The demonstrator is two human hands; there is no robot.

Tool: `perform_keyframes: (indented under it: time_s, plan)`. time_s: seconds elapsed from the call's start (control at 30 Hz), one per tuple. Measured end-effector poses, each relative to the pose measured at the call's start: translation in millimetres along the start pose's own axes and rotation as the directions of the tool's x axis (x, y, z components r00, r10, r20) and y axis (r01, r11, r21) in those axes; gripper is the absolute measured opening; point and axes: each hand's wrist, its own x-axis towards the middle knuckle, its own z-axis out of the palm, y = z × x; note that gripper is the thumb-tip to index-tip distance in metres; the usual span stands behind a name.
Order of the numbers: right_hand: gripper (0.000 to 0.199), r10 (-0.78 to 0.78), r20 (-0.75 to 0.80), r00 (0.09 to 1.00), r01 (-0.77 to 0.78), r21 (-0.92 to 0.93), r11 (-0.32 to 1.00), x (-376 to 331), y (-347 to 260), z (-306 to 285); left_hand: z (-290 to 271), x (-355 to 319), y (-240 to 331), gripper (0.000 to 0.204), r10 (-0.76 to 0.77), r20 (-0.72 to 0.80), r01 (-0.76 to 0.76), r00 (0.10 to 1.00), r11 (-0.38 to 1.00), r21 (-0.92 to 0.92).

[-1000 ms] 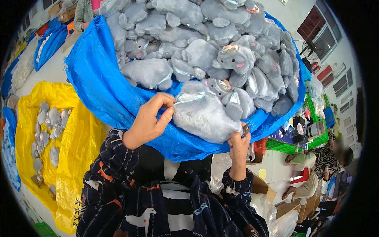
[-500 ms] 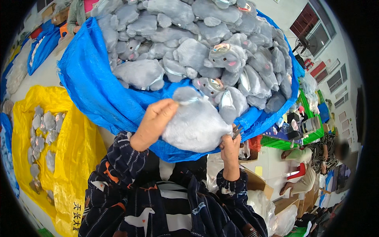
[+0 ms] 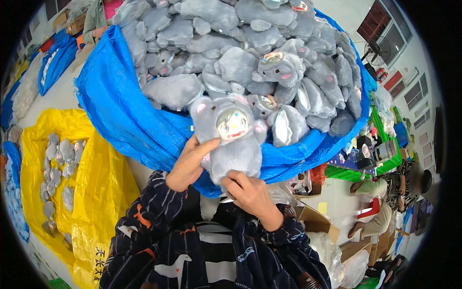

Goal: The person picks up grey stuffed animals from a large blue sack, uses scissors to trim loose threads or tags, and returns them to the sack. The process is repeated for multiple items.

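A grey plush toy (image 3: 237, 156) with round pink-lined ears and a printed cartoon face is held upright in front of me, face side toward me. My left hand (image 3: 189, 161) grips its side, thumb on the front below the face. At the toy's lower end, my right hand (image 3: 250, 193) has its fingers closed on the grey fur. A small metal tip, apparently of thread snips (image 3: 226, 200), shows under the right hand; most of the tool is hidden. Just beyond, a large blue sack (image 3: 139, 120) is heaped with similar grey plush toys (image 3: 236, 67), some with open seams.
At the left, an open yellow sack (image 3: 108, 192) holds several small grey plush pieces (image 3: 67, 197). Cardboard boxes (image 3: 315, 219) and clear plastic bags (image 3: 332, 255) lie to the right. Green crates (image 3: 385, 164) and a seated person (image 3: 392, 192) are farther right. Another person's sleeve (image 3: 94, 21) shows far left.
The plush toy has been turned from its plain side to its face side and stands upright. My right hand has moved left to its lower end; the snips, plain before, are now mostly hidden.
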Motion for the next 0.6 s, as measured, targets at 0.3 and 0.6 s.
perform_keyframes:
  time_s: [0.3, 0.6]
  plan:
    - [0.03, 0.688, -0.26, 0.678, -0.544, 0.452, 0.707, 10.8, 32.0, -40.3, -25.3, 0.6, -14.7, 0.049, -0.055, 0.121, 0.062, 0.991, 0.996, -0.059]
    - [0.02, 0.554, -0.236, 0.798, -0.465, 0.344, 0.816, -2.6, 26.6, -6.7, 7.1, -4.5, 19.5, 0.065, 0.121, 0.051, -0.13, 0.991, 0.959, 0.252]
